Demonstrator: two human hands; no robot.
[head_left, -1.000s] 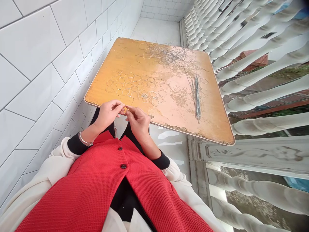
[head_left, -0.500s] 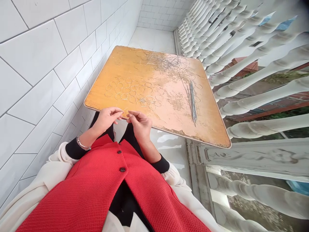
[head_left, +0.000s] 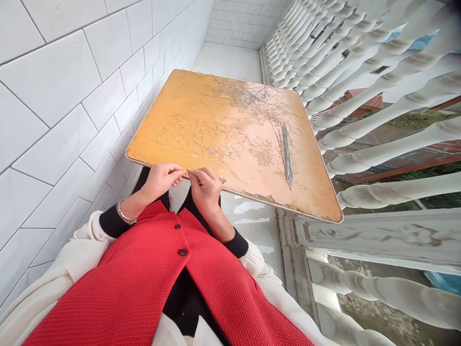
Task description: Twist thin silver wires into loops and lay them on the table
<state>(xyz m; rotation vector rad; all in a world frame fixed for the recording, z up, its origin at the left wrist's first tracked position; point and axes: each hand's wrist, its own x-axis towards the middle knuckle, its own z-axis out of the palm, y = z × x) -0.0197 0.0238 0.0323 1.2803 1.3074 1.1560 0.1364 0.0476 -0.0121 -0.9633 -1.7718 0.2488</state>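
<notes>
At the near edge of a worn orange table [head_left: 151,144], my left hand [head_left: 163,181] and my right hand [head_left: 206,190] meet fingertip to fingertip. Both are closed in a pinch on a thin wire, of which only a fine piece shows by the fingers. Just beyond them lie several thin wire rings [head_left: 187,133] in loose rows, with a small clump of wire bits [head_left: 213,152] among them. A bundle of straight grey wires [head_left: 286,154] rests on the right part of the tabletop. A tangled heap of wire [head_left: 252,92] spreads along the far side.
A white tiled wall [head_left: 54,96] runs close along the left. White balusters [head_left: 389,134] line the right side past the table. My knees are under the table's near edge.
My hands have come closer together, the right one moving slightly left, and the fingertips now meet. Less of the wire between them shows.
</notes>
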